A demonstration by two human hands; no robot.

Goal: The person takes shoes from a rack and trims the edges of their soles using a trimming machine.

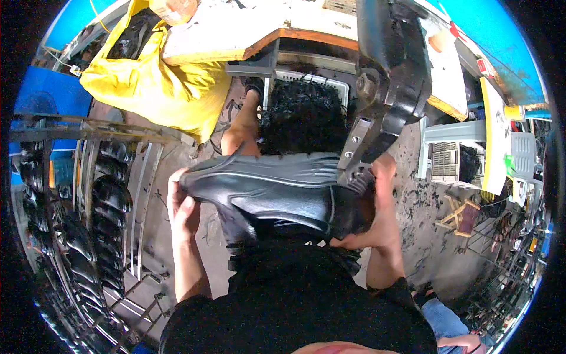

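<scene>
A large black moulded rubber piece, shaped like a boot (271, 192), lies sideways across the lap. My left hand (184, 203) is closed on its left end, with the thumb on the near side. Around its right end my right hand (377, 203) is wrapped, partly hidden behind the dark rubber. A dark metal machine arm (377, 100) comes down from above, and its lower end overlaps the upper right part of the piece. Whether the two touch is hard to tell.
Beyond the piece, a white crate (336, 88) holds black scraps. A yellow sack (159, 88) stands at the upper left beside a white worktable (236, 35). Racks of black pieces (109, 206) stand left. A wooden stool (463, 215) and another person (442, 321) are on the right.
</scene>
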